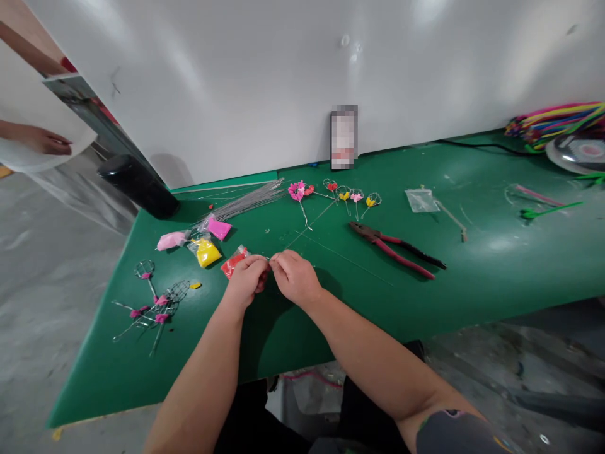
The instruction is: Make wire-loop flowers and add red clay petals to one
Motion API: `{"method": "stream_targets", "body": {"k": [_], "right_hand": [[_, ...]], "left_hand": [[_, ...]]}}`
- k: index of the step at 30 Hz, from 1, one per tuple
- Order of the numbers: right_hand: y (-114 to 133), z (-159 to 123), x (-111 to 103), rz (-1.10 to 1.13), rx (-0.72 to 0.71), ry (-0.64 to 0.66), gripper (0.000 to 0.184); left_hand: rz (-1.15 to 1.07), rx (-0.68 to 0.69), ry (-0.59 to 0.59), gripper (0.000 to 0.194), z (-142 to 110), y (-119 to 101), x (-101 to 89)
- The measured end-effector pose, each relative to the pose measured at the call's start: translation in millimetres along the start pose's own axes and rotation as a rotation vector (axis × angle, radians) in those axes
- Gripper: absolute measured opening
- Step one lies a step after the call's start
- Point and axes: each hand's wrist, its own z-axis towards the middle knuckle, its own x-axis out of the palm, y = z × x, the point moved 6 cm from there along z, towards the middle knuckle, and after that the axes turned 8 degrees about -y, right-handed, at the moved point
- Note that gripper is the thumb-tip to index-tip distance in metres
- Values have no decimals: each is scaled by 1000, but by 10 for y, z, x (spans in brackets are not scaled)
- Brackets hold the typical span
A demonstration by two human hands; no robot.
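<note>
My left hand (246, 280) and my right hand (295, 277) meet above the green work mat (359, 302), fingers pinched together on a thin metal wire (276, 258). Whatever small piece sits at the pinch is hidden by my fingers. Nearest my left hand lies a small bag of red beads (234, 261), with a bag of yellow beads (205, 252) and pink bags (218, 228) beyond it. Wire-framed flowers with pink and yellow beads (333, 197) lie further ahead. Red-and-black handled pliers (394, 249) rest to the right of my right hand.
A bundle of steel wires (246, 202) lies at the mat's far edge, and wire loops with pink beads (154, 302) lie at the left. A black cylinder (138, 186) stands at the far left corner. Coloured balloon strips (555, 124) lie far right. Another person's hand (47, 139) shows upper left.
</note>
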Motion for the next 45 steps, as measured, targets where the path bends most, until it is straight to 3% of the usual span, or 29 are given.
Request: {"method": "stream_targets", "body": {"k": [6, 15, 21, 26, 31, 38, 45], "right_hand": [[17, -20, 31, -69, -37, 40, 29], [-9, -6, 31, 18, 27, 52, 24], [-92, 51, -2, 181, 204, 51, 20], [-206, 24, 61, 352, 492, 172, 14], [-246, -27, 135, 536, 738, 288, 11], [-243, -25, 131, 630, 885, 364, 16], [-229, -20, 116, 697, 892, 394, 17]], "left_hand": [[17, -37, 9, 6, -3, 16, -12], [89, 45, 33, 8, 42, 49, -27], [318, 297, 14, 7, 38, -72, -68], [521, 552, 64, 12, -46, -257, -41], [611, 699, 121, 15, -91, -308, -17], [670, 853, 188, 19, -175, -355, 36], [712, 914, 200, 18, -219, -367, 27]]}}
